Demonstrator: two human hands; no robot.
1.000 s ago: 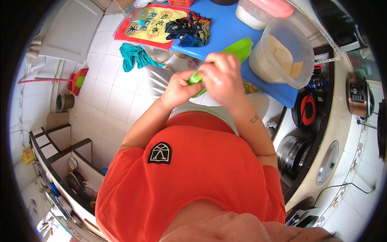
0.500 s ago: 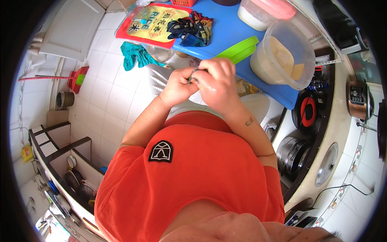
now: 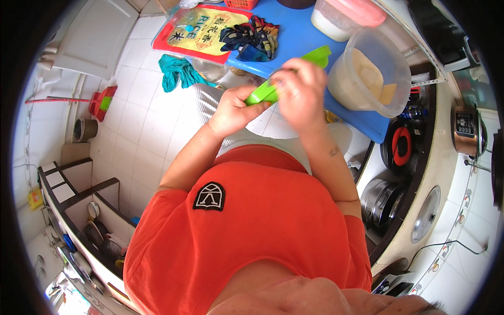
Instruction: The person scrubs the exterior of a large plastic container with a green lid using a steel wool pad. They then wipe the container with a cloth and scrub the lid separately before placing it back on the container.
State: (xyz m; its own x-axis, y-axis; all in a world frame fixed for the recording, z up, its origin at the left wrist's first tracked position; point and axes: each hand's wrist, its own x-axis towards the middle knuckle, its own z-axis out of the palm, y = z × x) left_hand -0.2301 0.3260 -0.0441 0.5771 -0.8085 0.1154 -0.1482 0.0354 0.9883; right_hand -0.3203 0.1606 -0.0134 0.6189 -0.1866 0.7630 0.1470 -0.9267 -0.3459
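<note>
My left hand (image 3: 234, 108) is closed on the near end of a long bright green plastic piece (image 3: 262, 94), thumb along its edge. This green piece slants up and right, and its far end lies over the blue table. My right hand (image 3: 303, 92) is bent over its middle, and its fingers are smeared by motion. Whether they hold anything cannot be made out. A large translucent tub (image 3: 391, 97) with a pale, dough-like mass (image 3: 366, 73) inside stands right of the green piece. Left of it lies a crumpled dark patterned cloth (image 3: 251, 38).
On the blue table (image 3: 294, 26) are a red and yellow rice bag (image 3: 202, 34), a pink-lidded container (image 3: 346, 18) and a red basket (image 3: 241, 3). A teal cloth (image 3: 181, 72) hangs below its left edge. Shelves with pots (image 3: 386, 202) line the right side.
My hands have come apart from their pinch on a small dark strand, which no longer shows. The green piece has come down and left into my left hand. My right hand has moved right.
</note>
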